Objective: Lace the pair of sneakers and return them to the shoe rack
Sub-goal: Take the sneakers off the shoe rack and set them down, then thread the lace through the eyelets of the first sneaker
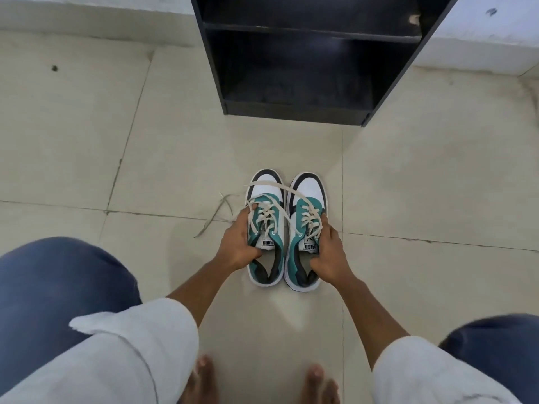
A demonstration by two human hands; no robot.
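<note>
Two teal, white and black sneakers stand side by side on the tiled floor, toes pointing toward the black shoe rack (294, 110). My left hand (237, 243) grips the left sneaker (267, 199) at its outer side, thumb tucked into the opening. My right hand (328, 253) grips the right sneaker (307, 193) the same way from its outer side. Both carry cream laces through their eyelets; a loose lace end (280, 186) lies across both toe caps, and another lace end trails blurred to the left.
The rack's open lower shelf (291, 83) stands straight ahead, about a tile beyond the shoes. White walls (481, 33) flank it. My bent knees in blue trousers (58, 287) and my bare toes (204, 371) fill the bottom of the view.
</note>
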